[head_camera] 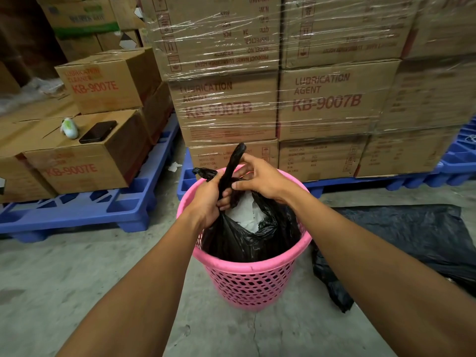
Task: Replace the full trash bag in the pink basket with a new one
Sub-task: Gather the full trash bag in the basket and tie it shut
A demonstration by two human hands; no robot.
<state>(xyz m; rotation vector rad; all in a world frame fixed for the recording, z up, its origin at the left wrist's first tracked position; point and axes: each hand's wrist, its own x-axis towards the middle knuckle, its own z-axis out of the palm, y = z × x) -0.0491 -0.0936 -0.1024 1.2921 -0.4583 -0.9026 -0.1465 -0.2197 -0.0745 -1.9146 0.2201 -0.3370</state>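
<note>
At the centre of the frame, slightly below the middle, the pink basket stands on the concrete floor with the full black trash bag still seated inside it, white paper showing through the bag's mouth. Both hands work at the top of the bag. The left hand is closed around one gathered strip of plastic, whose short end sticks out to the upper left of the fist. The right hand is curled round the other strip, which stands up as a dark twisted tail above the rim; its thumb presses across the crossing point. The two strips appear to be mid-knot, so the tying looks begun but not finished.

By my reading the task is in its early part: the old bag has yet to be closed and lifted out, and no fresh liner is fitted. On the floor at the right of the frame, just beside the basket, lies a flat black plastic sheet, probably the new bag, though I cannot be sure. Behind, across the upper frame, shrink-wrapped cartons sit on blue pallets; a phone rests on a box at the left.
</note>
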